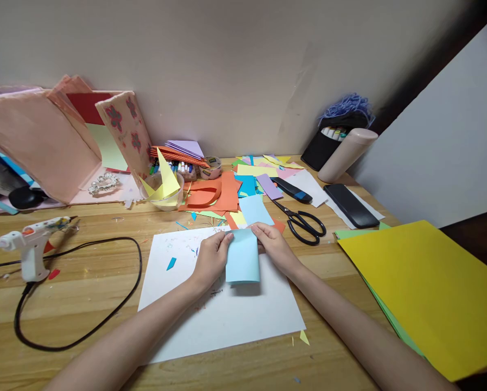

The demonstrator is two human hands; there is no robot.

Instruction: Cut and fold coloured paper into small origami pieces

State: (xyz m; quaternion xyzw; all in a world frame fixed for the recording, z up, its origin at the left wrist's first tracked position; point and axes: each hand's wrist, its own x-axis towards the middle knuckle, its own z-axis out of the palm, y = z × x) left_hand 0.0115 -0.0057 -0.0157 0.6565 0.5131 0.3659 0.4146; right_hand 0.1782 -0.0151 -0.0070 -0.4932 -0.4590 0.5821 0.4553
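Observation:
A light blue piece of paper (242,258), seemingly folded, is held up between my two hands above a large white sheet (174,326). My left hand (214,255) pinches its left edge near the top, thumb in front. At the upper right corner, my right hand (276,247) grips it between thumb and fingers. The fingers behind the paper are hidden. Just beyond it lies another light blue piece (256,209). A small blue scrap (171,264) rests on the white sheet, left of my left hand.
Black-handled scissors (308,225), a utility knife (294,190) and colored paper scraps lie beyond my hands. A glue gun (35,250) with a looping cord (139,271) stands left. At right are a phone (351,205), a tumbler (347,155) and yellow sheets (426,293).

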